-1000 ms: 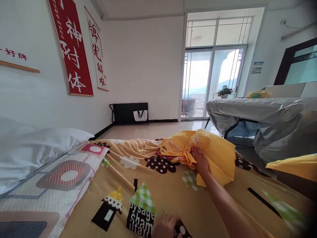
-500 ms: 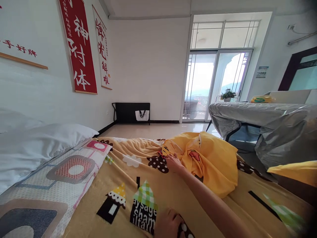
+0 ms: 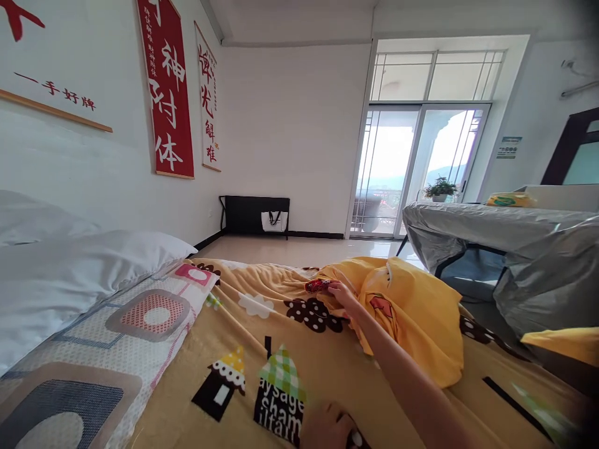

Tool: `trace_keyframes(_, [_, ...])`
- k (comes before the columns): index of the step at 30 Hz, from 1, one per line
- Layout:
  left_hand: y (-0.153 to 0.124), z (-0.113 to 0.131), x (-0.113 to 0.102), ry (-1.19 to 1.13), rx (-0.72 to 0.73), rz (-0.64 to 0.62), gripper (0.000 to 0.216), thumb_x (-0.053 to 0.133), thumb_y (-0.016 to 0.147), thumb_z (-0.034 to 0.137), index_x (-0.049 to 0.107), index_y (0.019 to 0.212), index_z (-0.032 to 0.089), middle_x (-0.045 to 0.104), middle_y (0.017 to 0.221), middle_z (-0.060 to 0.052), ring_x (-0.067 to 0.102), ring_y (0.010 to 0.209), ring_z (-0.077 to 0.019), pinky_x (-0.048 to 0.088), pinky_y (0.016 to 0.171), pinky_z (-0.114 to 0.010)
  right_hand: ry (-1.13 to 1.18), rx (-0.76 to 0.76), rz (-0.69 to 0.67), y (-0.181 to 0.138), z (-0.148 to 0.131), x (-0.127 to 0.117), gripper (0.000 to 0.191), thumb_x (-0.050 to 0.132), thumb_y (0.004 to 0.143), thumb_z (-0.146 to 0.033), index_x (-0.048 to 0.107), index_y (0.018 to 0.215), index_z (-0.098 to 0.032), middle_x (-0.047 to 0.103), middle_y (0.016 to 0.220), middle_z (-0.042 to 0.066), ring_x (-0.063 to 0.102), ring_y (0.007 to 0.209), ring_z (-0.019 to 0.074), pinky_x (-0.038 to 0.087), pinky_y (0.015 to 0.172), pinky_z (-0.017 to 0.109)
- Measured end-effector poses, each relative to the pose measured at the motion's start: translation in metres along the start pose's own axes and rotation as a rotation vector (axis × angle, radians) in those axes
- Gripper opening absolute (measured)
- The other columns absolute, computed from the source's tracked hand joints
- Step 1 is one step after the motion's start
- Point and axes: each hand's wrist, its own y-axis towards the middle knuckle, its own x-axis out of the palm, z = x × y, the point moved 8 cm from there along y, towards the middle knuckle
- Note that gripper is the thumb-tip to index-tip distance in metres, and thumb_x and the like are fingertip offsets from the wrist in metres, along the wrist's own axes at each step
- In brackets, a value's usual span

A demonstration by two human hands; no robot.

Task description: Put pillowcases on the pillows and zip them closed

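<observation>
**Right hand pinches a red fold at the yellow bundle**

The right hand (image 3: 343,293), arm stretched forward, pinches a small red patterned fold of fabric (image 3: 318,285) at the left edge of the crumpled yellow cloth bundle (image 3: 416,318). The left hand (image 3: 330,430) lies low on the tan fleece blanket printed with houses (image 3: 262,312); its grip cannot be told. The step looks like teasing the fold out, which calls for a steady pull.

The left hand (image 3: 330,430), at the blanket's (image 3: 206,349) near edge, is cut off by the picture's bottom edge. Whether the right hand (image 3: 344,293) grips the yellow cloth (image 3: 416,318) cannot be told. The wall notice (image 3: 509,147) is unreadably small.
</observation>
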Motion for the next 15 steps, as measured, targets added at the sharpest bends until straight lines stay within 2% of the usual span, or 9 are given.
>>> trace_keyframes(5, [0.0,0.0,-0.002,0.001,-0.006,-0.031,0.038,0.065,0.069,0.027,0.065,0.107,0.024,0.06,0.121,-0.009,0.047,0.116,-0.0317,0.032,0.093,-0.042,0.565,-0.001,0.139,0.025,-0.025,-0.088,0.031,0.056,0.091,-0.038,0.059,0.112,-0.015,0.063,0.107,0.007,0.063,0.09,0.017,0.054,0.08,0.037])
trace_keyframes(8, [0.005,-0.005,0.002,-0.021,-0.008,-0.071,0.037,0.063,0.071,0.027,0.065,0.107,0.024,0.059,0.122,-0.008,0.046,0.116,-0.0301,0.031,0.092,-0.041,0.832,-0.06,0.209,0.028,-0.047,-0.138,0.027,0.064,0.08,-0.035,0.062,0.1,-0.017,0.068,0.094,0.004,0.065,0.082,0.0166,0.054,0.078,0.035])
trace_keyframes(11, [0.01,-0.007,0.005,-0.04,0.01,-0.105,0.035,0.064,0.071,0.028,0.065,0.106,0.024,0.058,0.123,-0.007,0.045,0.116,-0.0285,0.032,0.093,-0.04,1.015,-0.124,0.257,0.025,-0.07,-0.179,0.026,0.068,0.069,-0.03,0.063,0.092,-0.02,0.069,0.087,0.001,0.065,0.08,0.0157,0.053,0.08,0.032])
trace_keyframes(15, [0.006,-0.004,-0.001,-0.007,-0.027,-0.082,0.04,0.063,0.071,0.025,0.064,0.111,0.024,0.06,0.123,-0.008,0.048,0.116,-0.0283,0.034,0.094,-0.04,1.144,-0.197,0.278,0.022,-0.105,-0.219,0.024,0.065,0.068,-0.024,0.065,0.092,-0.02,0.07,0.086,0.0,0.065,0.081,0.0144,0.052,0.083,0.031])
